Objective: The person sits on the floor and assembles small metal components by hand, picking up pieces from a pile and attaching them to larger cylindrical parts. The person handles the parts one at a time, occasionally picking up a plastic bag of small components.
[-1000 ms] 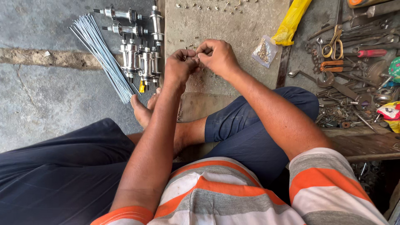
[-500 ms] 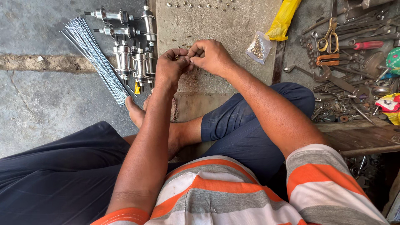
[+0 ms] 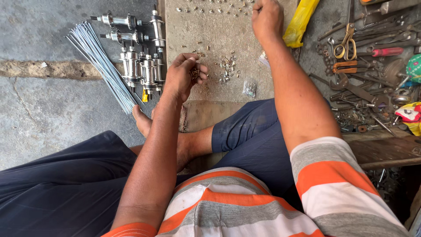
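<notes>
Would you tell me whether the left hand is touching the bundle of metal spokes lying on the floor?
Apart. The head view shows the left hand raised over the slab edge, cupping small brass pieces, while the spokes lie further left, with the metal hubs between them.

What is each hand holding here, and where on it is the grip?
The left hand cups a small clump of brass-coloured metal bits in its curled fingers. The right hand is closed, reaching toward the scattered bits; what it holds cannot be told.
</notes>
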